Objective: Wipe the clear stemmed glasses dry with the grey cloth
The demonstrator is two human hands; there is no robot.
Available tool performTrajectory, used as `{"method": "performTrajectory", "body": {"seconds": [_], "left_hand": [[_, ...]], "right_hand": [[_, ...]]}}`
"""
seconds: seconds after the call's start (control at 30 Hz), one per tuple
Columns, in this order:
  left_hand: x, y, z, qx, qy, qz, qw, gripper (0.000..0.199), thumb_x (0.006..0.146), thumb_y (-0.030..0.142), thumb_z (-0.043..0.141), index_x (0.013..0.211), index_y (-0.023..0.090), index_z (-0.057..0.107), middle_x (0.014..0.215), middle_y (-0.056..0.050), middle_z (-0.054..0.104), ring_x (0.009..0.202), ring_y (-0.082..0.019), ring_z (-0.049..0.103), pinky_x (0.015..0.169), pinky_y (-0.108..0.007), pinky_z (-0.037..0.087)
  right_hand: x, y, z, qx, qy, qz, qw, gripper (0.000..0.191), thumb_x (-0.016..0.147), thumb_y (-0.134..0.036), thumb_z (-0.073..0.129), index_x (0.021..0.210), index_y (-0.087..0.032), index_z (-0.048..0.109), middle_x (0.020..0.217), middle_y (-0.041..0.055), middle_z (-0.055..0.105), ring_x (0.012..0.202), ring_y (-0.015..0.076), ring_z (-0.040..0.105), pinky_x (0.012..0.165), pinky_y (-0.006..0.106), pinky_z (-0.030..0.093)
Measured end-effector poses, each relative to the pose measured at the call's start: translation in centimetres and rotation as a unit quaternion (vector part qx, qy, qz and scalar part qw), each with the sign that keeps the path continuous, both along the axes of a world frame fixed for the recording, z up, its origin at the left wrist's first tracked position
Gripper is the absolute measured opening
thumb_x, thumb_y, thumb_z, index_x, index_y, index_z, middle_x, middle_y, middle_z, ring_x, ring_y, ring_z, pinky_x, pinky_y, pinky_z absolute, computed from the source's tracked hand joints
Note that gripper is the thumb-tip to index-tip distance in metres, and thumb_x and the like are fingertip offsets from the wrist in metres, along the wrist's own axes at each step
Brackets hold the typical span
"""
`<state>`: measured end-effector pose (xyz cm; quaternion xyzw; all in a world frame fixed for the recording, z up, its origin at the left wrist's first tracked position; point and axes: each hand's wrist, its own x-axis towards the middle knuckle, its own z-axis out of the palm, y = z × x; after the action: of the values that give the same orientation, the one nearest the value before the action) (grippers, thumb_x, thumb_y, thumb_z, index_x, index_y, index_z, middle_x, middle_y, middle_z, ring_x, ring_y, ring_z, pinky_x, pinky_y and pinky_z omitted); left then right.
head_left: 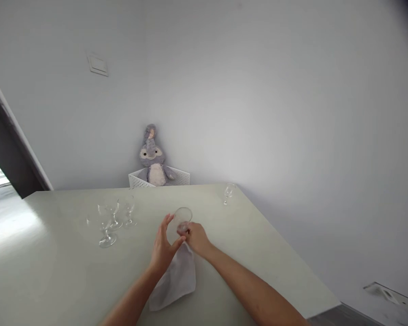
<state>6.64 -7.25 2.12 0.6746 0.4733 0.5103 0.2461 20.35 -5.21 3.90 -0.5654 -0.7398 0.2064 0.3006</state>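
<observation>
From the head view, I see the glass (182,213) between the two hands, over the table (258,262), its long axis tilted and its rim pointing forward. The left hand (163,246) grasps it with fingers and thumb spread along the left side, while the right hand (197,239), equally near, is clenched at its lower end, just beyond the cloth (178,278).

No text, label, brand, number or sign can be read anywhere in view.
</observation>
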Motion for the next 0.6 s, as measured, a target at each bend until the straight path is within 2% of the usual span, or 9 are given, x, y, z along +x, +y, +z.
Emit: {"method": "performTrajectory", "body": {"seconds": [0.03,0.1,0.23,0.37,0.6], "left_hand": [[-0.2,0.3,-0.5,-0.024,0.020,0.016,0.999,0.065,0.073,0.037,0.054,0.128,0.024,0.023,0.124,-0.009,0.046,0.116,-0.026,0.039,0.093,-0.046,0.031],[-0.5,1.0,-1.4,-0.084,0.051,0.030,0.995,0.054,0.074,0.035,0.051,0.123,0.024,0.033,0.117,-0.008,0.052,0.109,-0.025,0.045,0.089,-0.044,0.034],[-0.7,1.9,-2.8,-0.150,0.074,0.027,0.986,0.033,0.072,0.028,0.050,0.105,0.023,0.051,0.103,-0.005,0.059,0.098,-0.023,0.052,0.085,-0.038,0.037],[-0.8,2.2,-3.1,-0.146,0.056,0.027,0.987,0.028,0.069,0.025,0.051,0.097,0.023,0.056,0.100,-0.005,0.060,0.096,-0.022,0.052,0.085,-0.037,0.037],[-0.9,2.4,-3.2,-0.142,0.023,0.031,0.989,0.020,0.066,0.021,0.054,0.085,0.023,0.061,0.091,-0.005,0.062,0.091,-0.023,0.053,0.083,-0.037,0.037]], "right_hand": [[1.0,0.9,-0.2,-0.015,0.004,-0.049,0.999,0.019,0.075,-0.030,0.051,0.085,-0.022,0.066,0.077,-0.0007,0.067,0.070,0.0127,0.058,0.065,0.020,0.038],[3.4,2.9,-0.4,-0.029,0.002,-0.130,0.991,0.022,0.076,-0.032,0.049,0.084,-0.019,0.066,0.072,0.0014,0.066,0.068,0.0136,0.058,0.063,0.020,0.038],[8.5,6.6,-1.0,-0.050,-0.006,-0.226,0.973,0.022,0.076,-0.026,0.045,0.078,-0.017,0.064,0.070,0.0039,0.065,0.066,0.0147,0.058,0.058,0.021,0.036],[11.3,8.8,-1.9,-0.075,0.000,-0.284,0.956,0.020,0.073,-0.026,0.045,0.073,-0.017,0.063,0.069,0.0042,0.065,0.065,0.0153,0.058,0.055,0.021,0.036],[12.9,11.4,-2.5,-0.087,0.046,-0.325,0.940,0.018,0.070,-0.027,0.048,0.075,-0.018,0.064,0.066,0.0048,0.065,0.064,0.0163,0.059,0.054,0.022,0.037]]}}
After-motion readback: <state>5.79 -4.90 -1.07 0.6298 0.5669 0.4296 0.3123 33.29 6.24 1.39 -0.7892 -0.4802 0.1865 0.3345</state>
